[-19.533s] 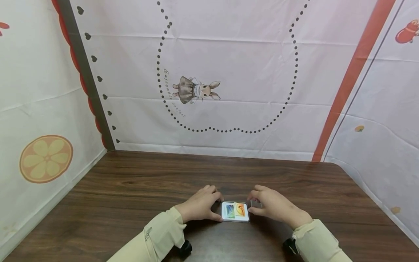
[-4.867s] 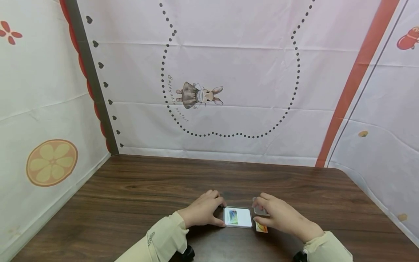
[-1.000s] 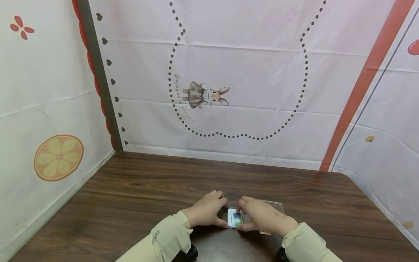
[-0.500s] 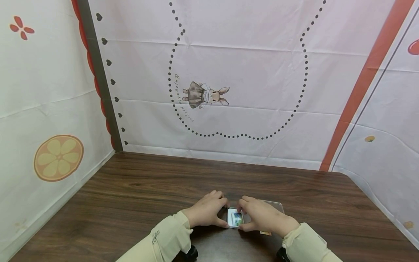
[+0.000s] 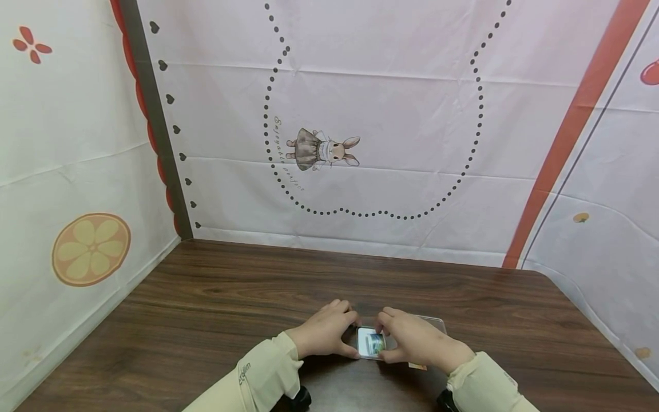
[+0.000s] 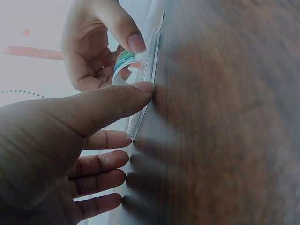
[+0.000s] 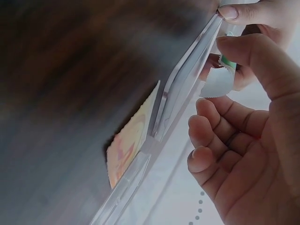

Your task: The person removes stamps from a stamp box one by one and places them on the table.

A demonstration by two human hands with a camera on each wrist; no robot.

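Note:
A flat clear plastic case (image 5: 364, 350) with a white surface inside lies in front of me. My left hand (image 5: 324, 332) grips its left end, the thumb (image 6: 144, 87) on the near edge and a fingertip at the far edge. My right hand (image 5: 421, 339) pinches a green and blue postage stamp (image 5: 378, 343) over the case. That stamp is curled, and its white back (image 7: 218, 83) with a toothed edge shows in the right wrist view. An orange stamp (image 7: 133, 136) lies on the table beside the case, mostly hidden under my right hand in the head view.
A clear plastic lid (image 5: 436, 323) lies right of the case, partly behind my right hand. The dark wood table (image 5: 247, 286) reaches back to a printed cloth (image 5: 391, 131), with more cloth at both sides.
Over the last second my right hand has drawn the green and blue stamp slightly rightward. Earlier the orange stamp lay on the case, then beside it. The left hand keeps its grip.

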